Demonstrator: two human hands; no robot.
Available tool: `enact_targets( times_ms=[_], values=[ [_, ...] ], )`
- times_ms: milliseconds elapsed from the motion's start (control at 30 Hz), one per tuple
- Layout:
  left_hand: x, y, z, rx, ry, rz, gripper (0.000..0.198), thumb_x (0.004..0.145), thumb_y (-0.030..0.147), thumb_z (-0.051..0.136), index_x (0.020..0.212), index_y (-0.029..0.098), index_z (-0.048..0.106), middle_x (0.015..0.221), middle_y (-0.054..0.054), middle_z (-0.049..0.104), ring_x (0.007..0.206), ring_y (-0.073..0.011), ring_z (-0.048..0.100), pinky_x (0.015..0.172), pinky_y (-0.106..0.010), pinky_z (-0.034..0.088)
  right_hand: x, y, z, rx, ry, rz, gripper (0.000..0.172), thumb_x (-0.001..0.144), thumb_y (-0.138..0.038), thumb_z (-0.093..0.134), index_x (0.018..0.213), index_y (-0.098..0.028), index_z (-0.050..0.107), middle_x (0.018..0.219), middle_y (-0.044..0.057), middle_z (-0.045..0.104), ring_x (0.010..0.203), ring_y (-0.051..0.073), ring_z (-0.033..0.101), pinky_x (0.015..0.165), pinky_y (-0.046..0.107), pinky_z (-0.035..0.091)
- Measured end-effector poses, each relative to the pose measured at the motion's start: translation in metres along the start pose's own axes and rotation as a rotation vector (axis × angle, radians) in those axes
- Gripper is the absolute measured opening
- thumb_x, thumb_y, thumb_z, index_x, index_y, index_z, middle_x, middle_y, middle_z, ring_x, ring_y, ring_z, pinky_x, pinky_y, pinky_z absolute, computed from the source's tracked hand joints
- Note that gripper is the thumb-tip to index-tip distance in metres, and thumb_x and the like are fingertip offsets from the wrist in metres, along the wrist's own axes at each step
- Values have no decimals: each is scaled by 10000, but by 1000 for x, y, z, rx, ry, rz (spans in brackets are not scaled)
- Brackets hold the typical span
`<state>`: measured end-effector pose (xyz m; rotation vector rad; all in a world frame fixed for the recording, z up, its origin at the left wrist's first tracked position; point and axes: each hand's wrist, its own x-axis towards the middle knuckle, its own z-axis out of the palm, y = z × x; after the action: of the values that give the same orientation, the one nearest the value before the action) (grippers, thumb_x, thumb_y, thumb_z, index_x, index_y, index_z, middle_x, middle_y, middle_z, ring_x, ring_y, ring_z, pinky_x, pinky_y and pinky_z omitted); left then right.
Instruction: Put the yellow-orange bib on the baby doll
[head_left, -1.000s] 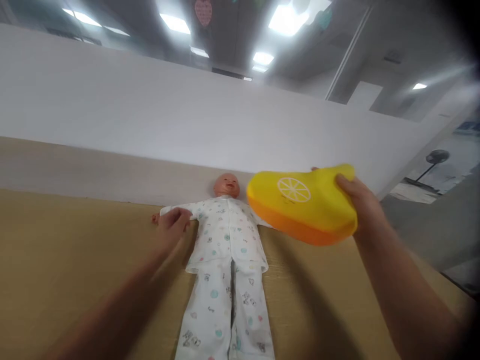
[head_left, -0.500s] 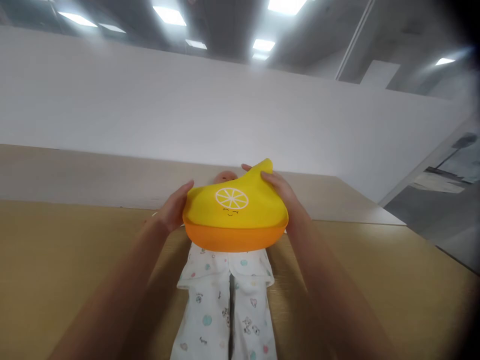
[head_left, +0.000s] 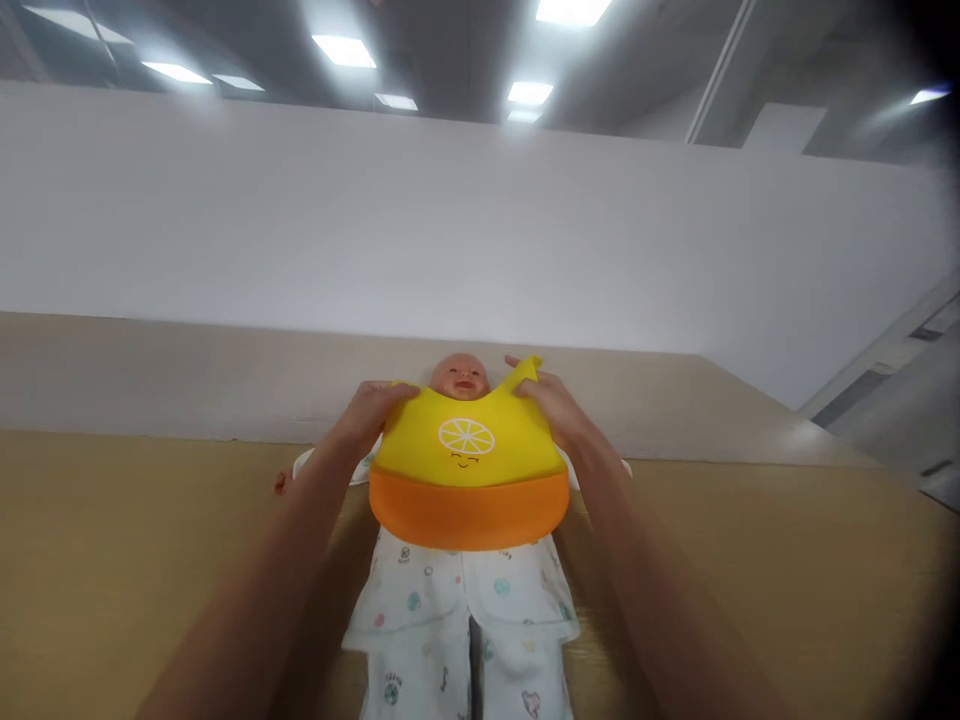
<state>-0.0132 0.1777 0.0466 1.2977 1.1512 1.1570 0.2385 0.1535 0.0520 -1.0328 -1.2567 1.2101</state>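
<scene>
A yellow bib (head_left: 420, 440) with a lemon slice print, a smiling face and an orange catch pocket is stretched between my hands. My left hand (head_left: 373, 410) pinches its upper left corner. With its fingers closed, my right hand (head_left: 551, 400) grips the strap at the upper right. Behind and below the bib lies a baby doll (head_left: 459, 375) on its back, its head showing just above the neckline. The doll wears a white printed outfit (head_left: 427, 590); its chest is hidden by the bib. One small doll hand (head_left: 282, 482) shows beside my left forearm.
The doll lies on a wooden table (head_left: 150, 560). A paler raised strip (head_left: 187, 375) runs along the back, against a white partition (head_left: 375, 220). Past the table's right end, part of the floor shows.
The bib has come down and flattened over the doll's chest, uncovering the doll's face. Both hands still hold it, the left now pinching its top corner. The view has shifted slightly.
</scene>
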Motion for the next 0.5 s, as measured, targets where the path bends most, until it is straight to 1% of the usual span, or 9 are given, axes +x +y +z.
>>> enact_targets(
  times_ms=[67, 133, 167, 267, 333, 433, 500],
  values=[
    [7, -12, -2, 79, 66, -18, 201, 628, 306, 700, 513, 186, 587, 496, 3, 558, 463, -146, 519, 437, -254, 316, 5, 13, 0, -44, 18, -18, 627, 642, -209, 532, 1267, -204, 496, 909, 27, 623, 746, 171, 576, 607, 247, 434],
    [12, -20, -2, 141, 92, -56, 222, 628, 307, 682, 488, 191, 555, 464, 2, 533, 428, -149, 508, 417, -254, 292, 7, 22, -1, -71, 18, -25, 517, 643, -215, 529, 1160, -200, 543, 962, 31, 617, 790, 167, 571, 624, 238, 434],
    [13, -23, -2, 158, 88, -77, 219, 631, 311, 672, 492, 193, 551, 465, -2, 536, 426, -156, 516, 414, -256, 294, 7, 26, -1, -83, 21, -17, 445, 643, -217, 526, 1086, -194, 561, 954, 31, 614, 789, 164, 566, 620, 233, 432],
    [16, -29, 0, 222, 84, -129, 206, 630, 296, 641, 490, 197, 526, 452, -1, 525, 410, -162, 518, 402, -256, 301, 6, 33, -1, -98, 25, 43, 231, 634, -219, 515, 859, -177, 545, 779, 11, 576, 664, 137, 528, 544, 220, 400],
    [16, -31, 0, 250, 78, -143, 203, 628, 277, 625, 482, 199, 507, 433, 6, 505, 391, -154, 504, 394, -252, 296, 4, 35, 1, -78, 29, 107, 145, 628, -221, 513, 765, -176, 499, 671, -5, 527, 578, 122, 492, 492, 218, 368],
    [15, -36, -2, 244, 65, -136, 201, 643, 296, 627, 505, 199, 519, 439, 10, 511, 391, -149, 503, 385, -246, 283, 0, 36, 5, -41, 46, 185, 121, 629, -219, 509, 732, -185, 456, 590, -23, 480, 517, 117, 467, 459, 222, 347],
    [16, -40, -6, 181, 42, -133, 192, 648, 313, 645, 533, 197, 543, 453, 6, 534, 399, -154, 516, 382, -243, 282, -1, 34, 8, -42, 64, 197, 119, 635, -216, 511, 736, -188, 453, 570, -31, 467, 499, 115, 457, 451, 224, 344]
  ],
)
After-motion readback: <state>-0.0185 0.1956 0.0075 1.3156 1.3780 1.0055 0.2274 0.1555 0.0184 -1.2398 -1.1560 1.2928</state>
